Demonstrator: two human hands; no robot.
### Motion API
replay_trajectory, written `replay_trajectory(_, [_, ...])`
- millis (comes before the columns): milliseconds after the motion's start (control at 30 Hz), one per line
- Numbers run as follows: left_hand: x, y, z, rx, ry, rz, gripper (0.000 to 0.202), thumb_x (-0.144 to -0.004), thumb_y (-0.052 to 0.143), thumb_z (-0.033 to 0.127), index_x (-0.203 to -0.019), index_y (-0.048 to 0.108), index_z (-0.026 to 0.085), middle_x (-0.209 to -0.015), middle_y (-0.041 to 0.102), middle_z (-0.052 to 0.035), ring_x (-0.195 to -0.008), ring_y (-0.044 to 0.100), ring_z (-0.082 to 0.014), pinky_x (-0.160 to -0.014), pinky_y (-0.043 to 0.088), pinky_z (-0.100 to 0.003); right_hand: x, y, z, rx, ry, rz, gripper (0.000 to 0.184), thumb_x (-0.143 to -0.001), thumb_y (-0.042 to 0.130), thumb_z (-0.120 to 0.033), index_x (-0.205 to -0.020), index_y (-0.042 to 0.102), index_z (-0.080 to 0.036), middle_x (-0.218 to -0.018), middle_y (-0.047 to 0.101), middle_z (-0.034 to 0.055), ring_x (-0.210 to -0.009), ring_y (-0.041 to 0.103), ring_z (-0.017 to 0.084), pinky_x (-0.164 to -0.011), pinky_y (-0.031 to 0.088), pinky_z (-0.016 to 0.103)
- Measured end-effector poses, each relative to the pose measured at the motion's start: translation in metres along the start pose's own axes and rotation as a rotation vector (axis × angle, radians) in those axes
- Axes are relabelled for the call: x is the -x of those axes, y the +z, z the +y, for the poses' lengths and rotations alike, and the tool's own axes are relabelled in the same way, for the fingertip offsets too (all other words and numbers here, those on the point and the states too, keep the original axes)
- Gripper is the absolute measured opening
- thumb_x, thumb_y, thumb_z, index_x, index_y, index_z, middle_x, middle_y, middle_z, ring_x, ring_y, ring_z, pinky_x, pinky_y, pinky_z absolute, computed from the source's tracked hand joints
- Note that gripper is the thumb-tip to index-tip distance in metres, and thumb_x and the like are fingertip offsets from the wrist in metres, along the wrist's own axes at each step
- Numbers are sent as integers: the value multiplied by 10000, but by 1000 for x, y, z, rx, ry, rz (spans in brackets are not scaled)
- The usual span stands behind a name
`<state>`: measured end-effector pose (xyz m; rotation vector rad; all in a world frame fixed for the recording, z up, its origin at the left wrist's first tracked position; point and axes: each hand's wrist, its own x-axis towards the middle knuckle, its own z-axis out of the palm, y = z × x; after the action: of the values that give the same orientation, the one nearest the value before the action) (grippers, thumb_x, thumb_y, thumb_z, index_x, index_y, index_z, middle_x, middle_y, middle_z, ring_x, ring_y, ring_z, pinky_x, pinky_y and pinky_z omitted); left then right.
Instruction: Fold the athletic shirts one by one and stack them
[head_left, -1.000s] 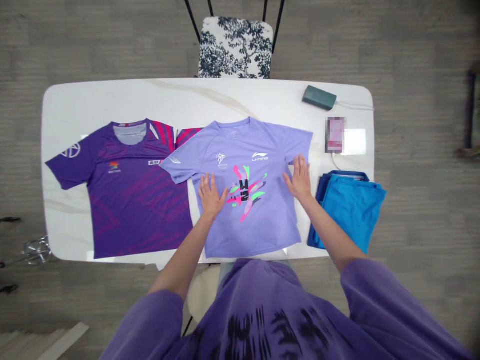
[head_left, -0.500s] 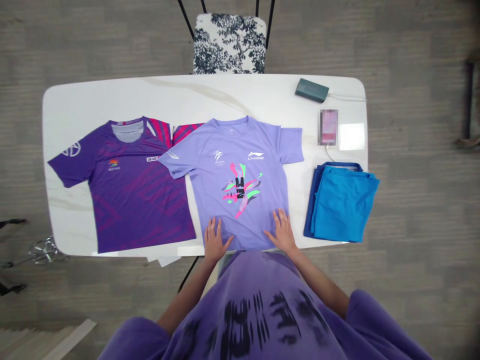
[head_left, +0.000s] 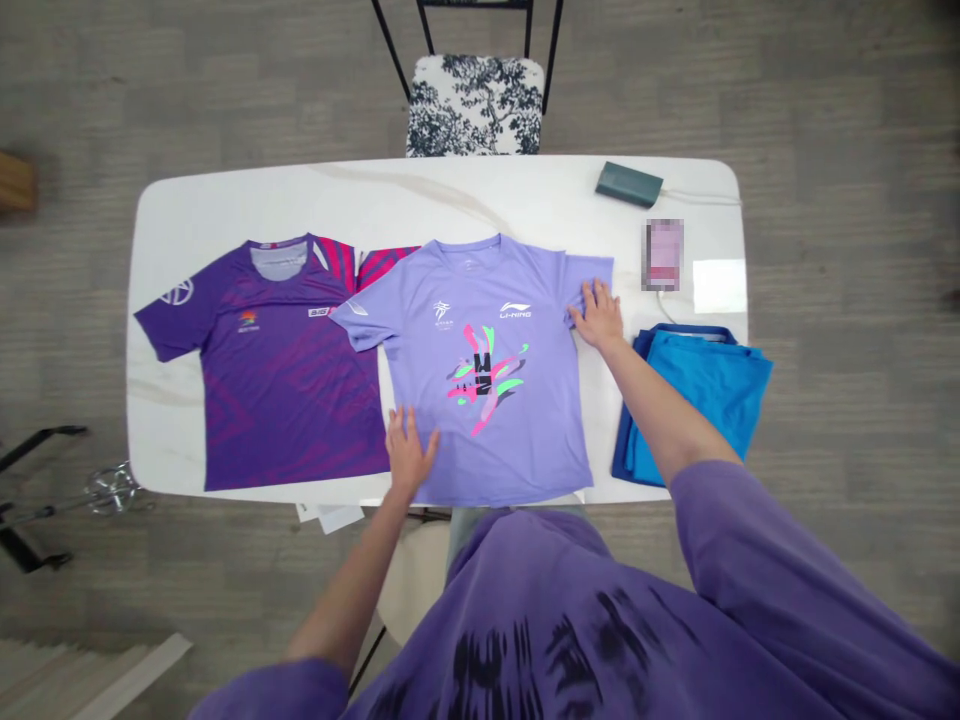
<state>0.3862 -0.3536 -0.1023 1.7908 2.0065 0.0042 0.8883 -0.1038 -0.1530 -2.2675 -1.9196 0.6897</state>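
Observation:
A lilac T-shirt (head_left: pixel 480 330) with a bright print lies flat, front up, in the middle of the white table (head_left: pixel 225 200). My left hand (head_left: pixel 409 450) lies open and flat on its lower left hem corner. My right hand (head_left: pixel 598 314) rests open on the shirt's right sleeve. A dark purple jersey (head_left: pixel 277 360) is spread out to the left, its sleeve tucked under the lilac shirt's left sleeve. A folded blue garment (head_left: pixel 697 395) sits to the right, just past my right forearm.
At the table's far right lie a phone (head_left: pixel 664 254) on a cable and a dark green power bank (head_left: pixel 628 184). A patterned chair (head_left: pixel 475 104) stands behind the table. Papers (head_left: pixel 330 515) stick out under the near edge. A metal stand (head_left: pixel 67 490) is on the floor at left.
Both hands slid down the lilac shirt to its hem. Then my right hand went up to the right sleeve and my left hand shifted to the lower left corner.

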Motion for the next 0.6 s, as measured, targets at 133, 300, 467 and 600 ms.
replay_trajectory(133, [-150, -36, -4, 9, 26, 126, 852, -1204, 475, 484, -1821, 138, 2, -1938, 111, -256, -1811, -42, -385, -1463, 108, -630, 12, 2, 9, 32, 118, 25, 874, -1133, 406, -634, -1840, 327, -126, -1953, 192, 188, -1813, 154, 423, -1464, 12, 736])
replay_trajectory(300, [-283, -55, -11, -21, 38, 111, 925, -1139, 505, 621, -1846, 263, 77, -1955, 126, -197, -1821, -31, -408, -1462, 84, -669, -20, 5, -1, 62, 8, 40, 883, -1152, 337, -622, -1865, 236, -111, -1965, 154, 169, -1830, 91, 378, -1479, 52, 680])
replay_trajectory(467, [-320, -54, -27, -91, 53, -20, 1165, -1031, 494, 879, -1895, 191, 160, -1967, 58, -179, -1823, -14, -440, -1458, 97, -692, -61, 19, 5, 145, 37, 17, 986, -1126, 293, -743, -1881, 141, -128, -1972, 43, 193, -1823, 26, 432, -1406, 50, 826])
replay_trajectory(600, [-327, -55, -32, -118, 61, 24, 1206, -1009, 507, 910, -1892, 196, 149, -1959, 79, -207, -1817, 7, -468, -1443, 113, -721, -74, 14, 12, 205, 20, 4, 1057, -1094, 333, -796, -1884, 110, -130, -1971, -3, 202, -1819, 3, 447, -1393, 31, 838])
